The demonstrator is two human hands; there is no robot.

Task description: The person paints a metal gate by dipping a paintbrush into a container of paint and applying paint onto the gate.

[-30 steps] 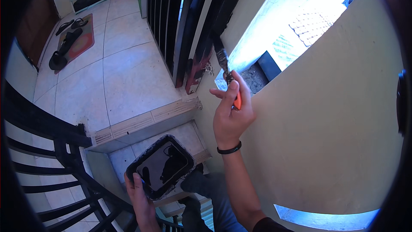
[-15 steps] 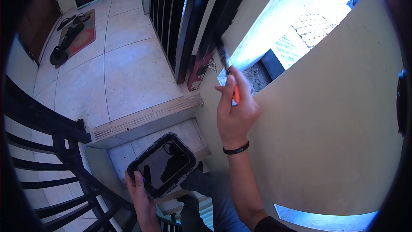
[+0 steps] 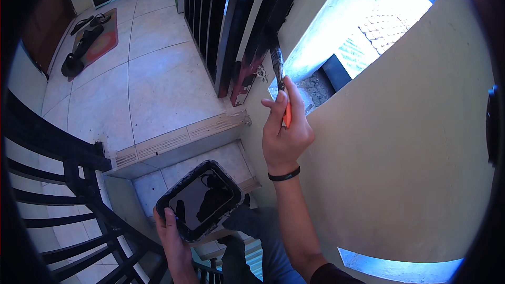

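The grip of the right hand (image 3: 288,139) is closed around the orange handle of a brush (image 3: 279,71), with the thumb on one side and a finger along the other. That looks like a good hold, since a light pinch lets the brush turn easily. The brush points up and away from the person, and its dark tip is at the edge of the black frame (image 3: 274,10). It is dark on dark, so I cannot tell how hard it presses. Soft, long strokes along the frame should work best, because the pale wall strip (image 3: 298,22) is right beside it and a slip could leave a black smudge. The reddish patch (image 3: 243,79) low on the frame is worth slow strokes. Some pale stringy stuff (image 3: 261,73) sticks out there and might catch the bristles. Lower down, the grip of the left hand (image 3: 171,239) is wrapped on the near left side of the black tray (image 3: 181,183), up in the air near the step (image 3: 184,153). Dark, shiny paint (image 3: 205,202) lies in it, so the tray should be level, or it may spill on the tiles (image 3: 163,94)
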